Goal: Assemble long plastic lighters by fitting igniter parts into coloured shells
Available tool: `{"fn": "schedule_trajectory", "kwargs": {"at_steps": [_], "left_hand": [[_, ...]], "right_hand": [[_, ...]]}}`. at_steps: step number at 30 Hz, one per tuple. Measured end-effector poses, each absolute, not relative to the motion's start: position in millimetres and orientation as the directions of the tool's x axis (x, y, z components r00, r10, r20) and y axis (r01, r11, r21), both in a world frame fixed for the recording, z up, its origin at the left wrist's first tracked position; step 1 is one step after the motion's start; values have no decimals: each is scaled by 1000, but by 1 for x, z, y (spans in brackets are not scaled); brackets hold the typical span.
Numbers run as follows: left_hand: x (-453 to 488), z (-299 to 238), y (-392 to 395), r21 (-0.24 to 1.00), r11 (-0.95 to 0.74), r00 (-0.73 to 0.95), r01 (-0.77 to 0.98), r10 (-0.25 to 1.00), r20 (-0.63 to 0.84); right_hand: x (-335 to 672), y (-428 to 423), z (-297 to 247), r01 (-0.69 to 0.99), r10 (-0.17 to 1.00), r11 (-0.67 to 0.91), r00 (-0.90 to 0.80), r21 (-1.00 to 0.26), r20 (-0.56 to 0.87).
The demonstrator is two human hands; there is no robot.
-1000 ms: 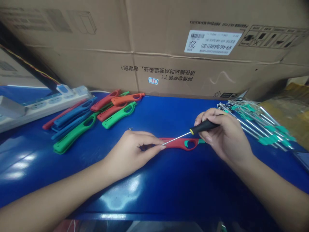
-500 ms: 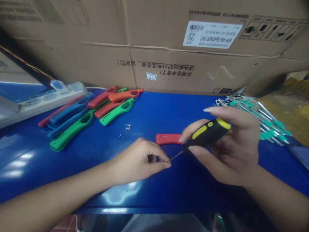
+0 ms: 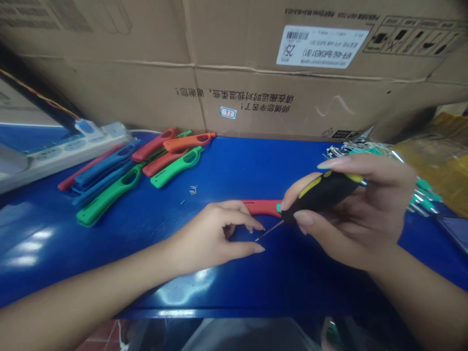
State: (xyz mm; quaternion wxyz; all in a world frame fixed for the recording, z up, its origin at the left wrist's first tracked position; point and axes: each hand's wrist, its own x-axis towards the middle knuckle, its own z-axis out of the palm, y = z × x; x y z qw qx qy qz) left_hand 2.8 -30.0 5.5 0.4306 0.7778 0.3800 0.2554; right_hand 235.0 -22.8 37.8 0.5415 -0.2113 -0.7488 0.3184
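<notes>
The right hand [image 3: 365,209] is holding a black-and-yellow screwdriver [image 3: 325,195], its fingers closing round the thick handle. The shaft [image 3: 269,230] is pointing down and left, over the middle of the table [image 3: 256,287]. Left hand [image 3: 215,231]: thumb and index finger are standing apart, with the shaft's end showing in the gap between them; a pale speck is showing at the tip, too small to identify.

A red lighter casing [image 3: 261,208] is lying on the table beyond the shaft, well back from the near edge; the left hand is hiding one end, the right hand and screwdriver the other. Several small screws [image 3: 193,190] are lying to its left, nearer the far edge, with a green lighter casing [image 3: 176,168] beyond them.

Handling, as judged: the screwdriver is looking stiff and fairly light, best taken by the broad handle, leaving the thin shaft clear. The red casing is appearing to be light, rigid, smooth plastic, liable to slide on the glossy tabletop; hold is best taken along its long sides. The screws are looking hard, slippery and easily dropped.
</notes>
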Motion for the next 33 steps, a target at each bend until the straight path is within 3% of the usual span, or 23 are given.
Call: {"fn": "schedule_trajectory", "kwargs": {"at_steps": [5, 22, 29, 33], "left_hand": [[1, 9, -28, 851, -351, 536, 390, 839, 100], [8, 3, -31, 927, -270, 570, 262, 818, 77], [8, 0, -31, 901, -316, 583, 298, 808, 91], [3, 2, -28, 818, -431, 549, 382, 818, 175]], "right_hand": [[238, -23, 43, 18, 755, 622, -279, -783, 594], [237, -27, 37, 109, 738, 666, -246, -738, 629], [239, -27, 37, 103, 726, 673, -285, -733, 626], [241, -24, 39, 134, 726, 681, -255, -720, 639]]}}
